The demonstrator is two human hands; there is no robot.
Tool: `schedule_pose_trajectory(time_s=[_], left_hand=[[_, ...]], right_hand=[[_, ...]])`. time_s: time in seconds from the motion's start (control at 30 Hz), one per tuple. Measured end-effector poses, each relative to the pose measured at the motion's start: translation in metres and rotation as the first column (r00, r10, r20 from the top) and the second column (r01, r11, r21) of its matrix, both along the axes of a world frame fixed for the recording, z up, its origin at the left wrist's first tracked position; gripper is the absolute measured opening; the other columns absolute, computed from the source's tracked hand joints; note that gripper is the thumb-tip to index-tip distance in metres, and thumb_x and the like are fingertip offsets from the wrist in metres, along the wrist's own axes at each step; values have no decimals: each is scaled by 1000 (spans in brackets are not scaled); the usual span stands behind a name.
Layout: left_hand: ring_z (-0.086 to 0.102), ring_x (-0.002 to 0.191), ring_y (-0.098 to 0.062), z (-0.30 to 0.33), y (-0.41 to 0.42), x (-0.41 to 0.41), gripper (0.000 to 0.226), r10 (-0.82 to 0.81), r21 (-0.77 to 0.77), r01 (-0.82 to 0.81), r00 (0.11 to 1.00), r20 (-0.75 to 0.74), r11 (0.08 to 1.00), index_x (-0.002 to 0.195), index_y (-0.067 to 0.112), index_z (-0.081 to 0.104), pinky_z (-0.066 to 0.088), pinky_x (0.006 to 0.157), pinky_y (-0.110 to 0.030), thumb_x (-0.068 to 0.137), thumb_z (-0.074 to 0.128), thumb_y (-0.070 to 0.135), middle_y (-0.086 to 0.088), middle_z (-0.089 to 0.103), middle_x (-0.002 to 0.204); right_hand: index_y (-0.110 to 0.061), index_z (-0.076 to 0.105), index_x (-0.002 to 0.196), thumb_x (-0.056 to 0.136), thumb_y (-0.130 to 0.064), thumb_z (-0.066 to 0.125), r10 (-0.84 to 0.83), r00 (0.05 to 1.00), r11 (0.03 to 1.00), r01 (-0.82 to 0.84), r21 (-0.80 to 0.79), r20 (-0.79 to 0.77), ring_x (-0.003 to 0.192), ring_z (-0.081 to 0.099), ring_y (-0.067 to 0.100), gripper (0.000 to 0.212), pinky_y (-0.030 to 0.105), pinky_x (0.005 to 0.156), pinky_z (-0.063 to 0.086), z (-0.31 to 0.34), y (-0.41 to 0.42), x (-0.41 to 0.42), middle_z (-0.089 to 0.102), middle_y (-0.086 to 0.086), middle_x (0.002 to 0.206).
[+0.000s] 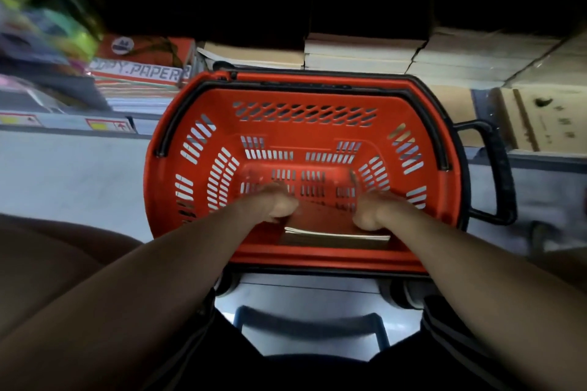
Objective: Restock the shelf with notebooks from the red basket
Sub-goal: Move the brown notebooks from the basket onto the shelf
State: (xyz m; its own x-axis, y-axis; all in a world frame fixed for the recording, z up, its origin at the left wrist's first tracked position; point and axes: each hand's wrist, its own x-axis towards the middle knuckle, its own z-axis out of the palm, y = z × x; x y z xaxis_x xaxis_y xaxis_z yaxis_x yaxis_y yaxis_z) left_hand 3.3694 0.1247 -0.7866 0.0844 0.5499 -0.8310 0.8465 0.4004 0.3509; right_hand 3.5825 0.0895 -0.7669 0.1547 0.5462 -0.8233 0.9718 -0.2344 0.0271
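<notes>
The red basket [203, 98] stands on the floor in front of me, below a low shelf. Inside it, against the near wall, lies a small stack of notebooks [327, 219] with a red-brown cover on top and pale page edges facing me. My left hand [273, 203] grips the stack's left side, thumb on the cover. My right hand [378, 209] grips its right side the same way. The fingers of both hands are hidden under or behind the stack. The rest of the basket's bottom is bare.
On the low shelf [79, 124] behind the basket lie stacks of notebooks [359, 51], copy paper reams [139, 70] at the left and cardboard boxes [540, 117] at the right. A black handle [498, 168] juts from the basket's right side. A blue stool [311, 324] is beneath me.
</notes>
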Motion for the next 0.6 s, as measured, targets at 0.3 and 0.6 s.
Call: schedule_pose_trajectory(time_s=[0.3, 0.6], left_hand=[[62, 111, -25, -4, -1, 4, 62, 231, -67, -228, 972, 34, 971, 133, 11, 60, 55, 86, -35, 77, 86, 6, -8, 66, 131], [43, 141, -26, -3, 0, -4, 70, 425, -311, -377, 899, 103, 873, 143, 6, 53, 35, 118, -37, 77, 74, -5, -7, 47, 154]], right_hand=[[-9, 45, 154, 100, -32, 54, -7, 1000, 997, 6, -75, -9, 136, 55, 32, 59, 37, 110, 47, -9, 4, -1, 51, 16, 155], [-12, 47, 154, 102, -26, 58, -142, 979, 988, 131, -77, -147, 132, 56, 30, 54, 43, 112, 48, -12, 3, 1, 54, 14, 150]])
